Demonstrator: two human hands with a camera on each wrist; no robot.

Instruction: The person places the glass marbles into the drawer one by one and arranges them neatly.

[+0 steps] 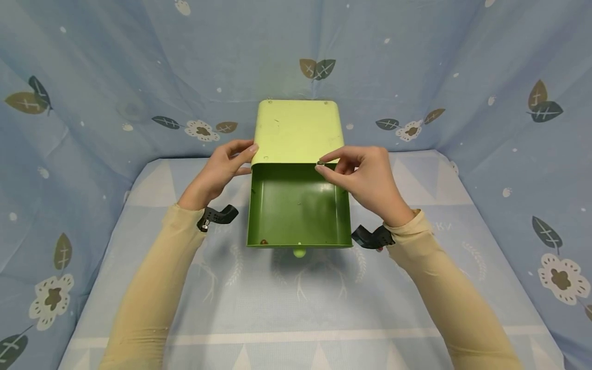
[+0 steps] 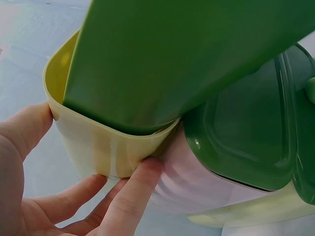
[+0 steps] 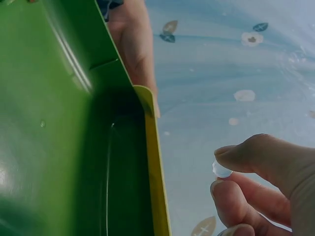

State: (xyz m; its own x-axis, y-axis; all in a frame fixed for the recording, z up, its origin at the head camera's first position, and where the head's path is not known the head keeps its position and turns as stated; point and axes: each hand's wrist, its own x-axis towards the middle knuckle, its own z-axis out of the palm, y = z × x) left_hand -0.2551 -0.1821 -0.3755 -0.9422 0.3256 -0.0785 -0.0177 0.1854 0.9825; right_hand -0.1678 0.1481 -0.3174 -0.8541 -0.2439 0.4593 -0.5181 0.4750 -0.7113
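Observation:
A light green box casing (image 1: 296,131) lies on the table with its dark green drawer (image 1: 298,208) pulled out toward me. My left hand (image 1: 245,156) grips the casing's front left corner; in the left wrist view its fingers (image 2: 133,189) press the pale casing wall (image 2: 93,147) under the drawer (image 2: 187,54). My right hand (image 1: 326,165) hovers over the drawer's back right corner and pinches a small object (image 1: 320,164). In the right wrist view that object is a small whitish bead-like piece (image 3: 221,170) between thumb and forefinger, beside the drawer wall (image 3: 54,123).
The drawer has a small round knob (image 1: 299,253) on its front and a tiny brown bit (image 1: 263,241) in its near left corner. Blue cloth with leaf and flower prints covers the table (image 1: 296,308) and the walls around it (image 1: 509,128).

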